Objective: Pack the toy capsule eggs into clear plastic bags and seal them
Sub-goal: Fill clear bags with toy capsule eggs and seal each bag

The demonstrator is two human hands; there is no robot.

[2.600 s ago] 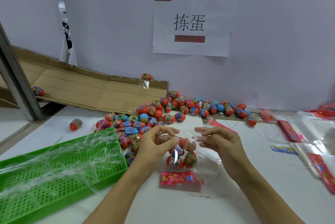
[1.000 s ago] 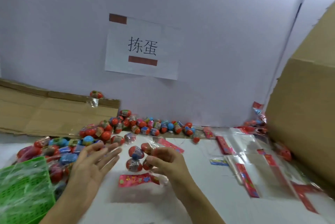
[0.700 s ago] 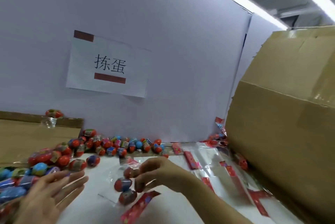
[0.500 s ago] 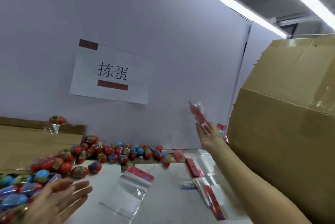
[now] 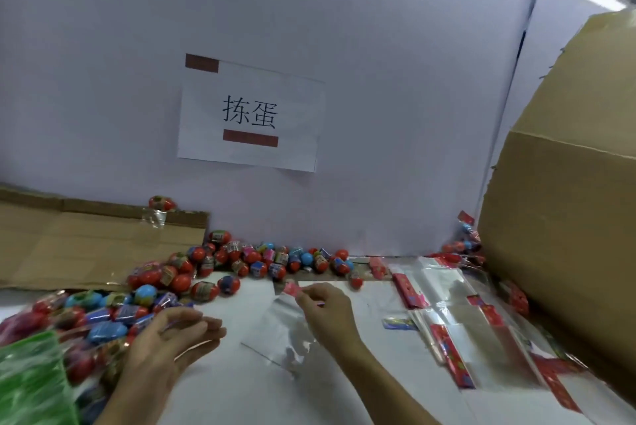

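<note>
Bench (image 5: 241,386), white, one work station. Item: empty clear bag (image 5: 278,328) with a red header strip, lying flat near the middle of the bench, its long axis running from the header at the far end back toward the person. Right hand (image 5: 325,311): resting on the bag, fingertips pinching the header end; nothing else held. Left hand (image 5: 168,342): fingers straight and relaxed, holding nothing, just left of the bag and touching or nearly touching the near edge of the egg heap. Toy eggs (image 5: 220,273): loose heap, red and blue, spread from the left edge of the bench along the back wall; they lie left of and beyond the bag, so the left hand is plainly the nearer one for picking. Spare bags (image 5: 457,328): stack with red headers, right of the right hand. Green tray (image 5: 31,380): lower left corner. Cardboard box (image 5: 568,218): far right. Judgement: bag opening and egg loading not yet begun.
</note>
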